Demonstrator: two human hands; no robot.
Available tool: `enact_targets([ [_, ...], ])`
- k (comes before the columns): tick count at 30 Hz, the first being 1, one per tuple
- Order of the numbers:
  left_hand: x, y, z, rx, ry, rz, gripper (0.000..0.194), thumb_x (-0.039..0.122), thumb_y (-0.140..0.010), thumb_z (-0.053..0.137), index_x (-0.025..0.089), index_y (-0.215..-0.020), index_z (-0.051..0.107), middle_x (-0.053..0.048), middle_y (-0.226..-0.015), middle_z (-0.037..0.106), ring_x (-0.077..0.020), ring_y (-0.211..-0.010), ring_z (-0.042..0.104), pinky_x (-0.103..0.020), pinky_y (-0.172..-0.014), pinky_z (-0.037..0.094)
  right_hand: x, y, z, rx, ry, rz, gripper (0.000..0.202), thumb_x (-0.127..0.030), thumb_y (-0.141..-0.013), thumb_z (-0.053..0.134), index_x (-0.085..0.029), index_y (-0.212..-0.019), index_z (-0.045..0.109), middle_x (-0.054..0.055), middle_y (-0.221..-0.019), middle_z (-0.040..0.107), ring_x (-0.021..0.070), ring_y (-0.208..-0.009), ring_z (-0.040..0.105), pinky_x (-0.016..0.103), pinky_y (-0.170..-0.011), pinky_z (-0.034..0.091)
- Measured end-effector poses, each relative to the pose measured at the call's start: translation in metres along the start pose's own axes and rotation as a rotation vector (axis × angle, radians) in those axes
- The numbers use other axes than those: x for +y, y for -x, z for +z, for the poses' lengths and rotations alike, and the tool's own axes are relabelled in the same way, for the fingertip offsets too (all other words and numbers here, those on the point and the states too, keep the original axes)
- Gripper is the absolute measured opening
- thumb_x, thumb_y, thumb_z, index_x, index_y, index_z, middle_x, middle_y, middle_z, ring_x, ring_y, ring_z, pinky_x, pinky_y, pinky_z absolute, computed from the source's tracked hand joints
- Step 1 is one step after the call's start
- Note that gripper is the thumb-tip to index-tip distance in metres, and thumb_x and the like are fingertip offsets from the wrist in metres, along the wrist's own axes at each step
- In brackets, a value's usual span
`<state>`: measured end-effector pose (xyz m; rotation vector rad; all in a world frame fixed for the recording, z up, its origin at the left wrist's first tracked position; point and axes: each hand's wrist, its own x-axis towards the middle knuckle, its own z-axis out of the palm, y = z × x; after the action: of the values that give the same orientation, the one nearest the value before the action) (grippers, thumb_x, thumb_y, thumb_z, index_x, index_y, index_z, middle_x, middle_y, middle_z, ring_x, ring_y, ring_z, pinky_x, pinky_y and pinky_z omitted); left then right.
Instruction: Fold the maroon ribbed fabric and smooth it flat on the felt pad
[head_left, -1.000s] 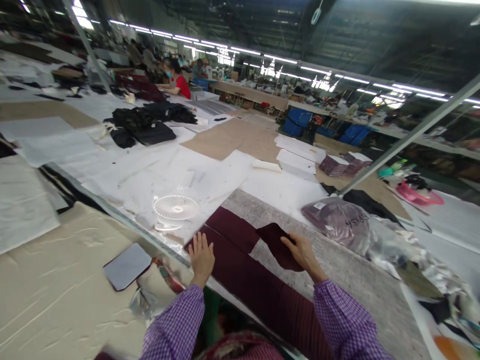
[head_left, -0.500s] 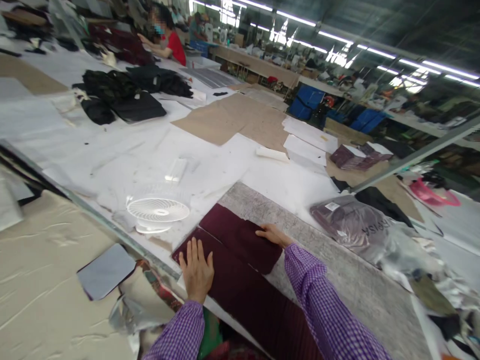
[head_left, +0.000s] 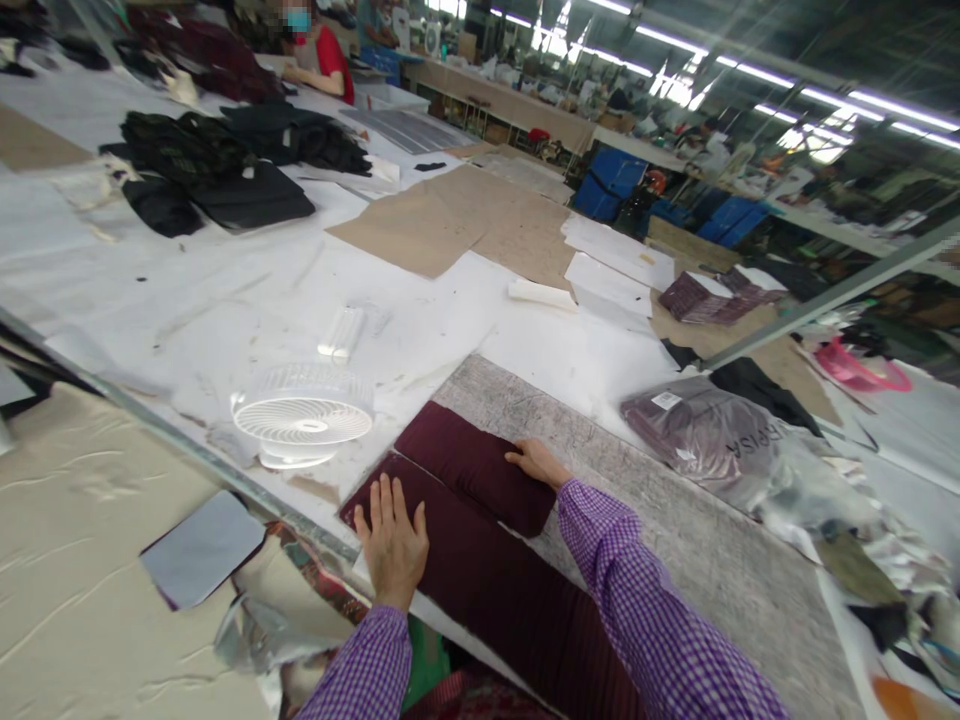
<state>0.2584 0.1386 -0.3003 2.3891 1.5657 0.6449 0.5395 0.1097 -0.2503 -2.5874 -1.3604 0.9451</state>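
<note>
A long run of maroon cloth pieces [head_left: 495, 580] lies along the near table edge, its lower part showing many overlapped edges. My left hand [head_left: 394, 545] rests flat on its far end, fingers spread. Beside it, on a grey mottled board [head_left: 675, 530], lies a shorter maroon fabric panel [head_left: 472, 465]. My right hand [head_left: 538, 462] has its fingers bent together at that panel's right edge; the thumb is partly hidden. A narrow gap separates panel and run.
A white fan [head_left: 304, 418] stands just left of the cloth. Right of the board lies a clear plastic bag of maroon cloth [head_left: 697, 435], near a slanted metal bar [head_left: 832, 295]. Dark garments [head_left: 247, 190] are piled further back. A person in red [head_left: 330, 65] is at the far left.
The view has shifted slightly. The shorter panel now looks more rounded along its edges, with my right hand still at its edge. My left hand stays flat on the long run.
</note>
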Motion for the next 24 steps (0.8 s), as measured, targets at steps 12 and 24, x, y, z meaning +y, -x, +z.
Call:
enact_targets([
  [12,0.0,0.0,0.0,0.006,0.004,-0.006,0.057,0.033,-0.093,0.037,0.009,-0.144,0.028,-0.02,-0.151,0.032,-0.0306,-0.14,0.026,-0.057,-0.112,0.015,-0.007,-0.001,-0.002,-0.012,0.077,0.048,0.026,-0.031,-0.087,0.053,-0.013,-0.096,0.07,0.009,-0.092,0.072,0.0195,-0.087,0.066,0.023,-0.069,0.044],
  [24,0.0,0.0,-0.001,-0.001,-0.018,0.017,0.058,0.034,-0.093,0.038,0.007,-0.143,0.029,-0.021,-0.15,0.033,-0.0313,-0.14,0.025,-0.057,-0.113,0.014,-0.014,0.005,0.004,0.049,0.154,0.1,0.031,-0.035,-0.087,0.053,-0.013,-0.101,0.069,0.015,-0.104,0.07,0.0253,-0.098,0.064,0.028,-0.075,0.046],
])
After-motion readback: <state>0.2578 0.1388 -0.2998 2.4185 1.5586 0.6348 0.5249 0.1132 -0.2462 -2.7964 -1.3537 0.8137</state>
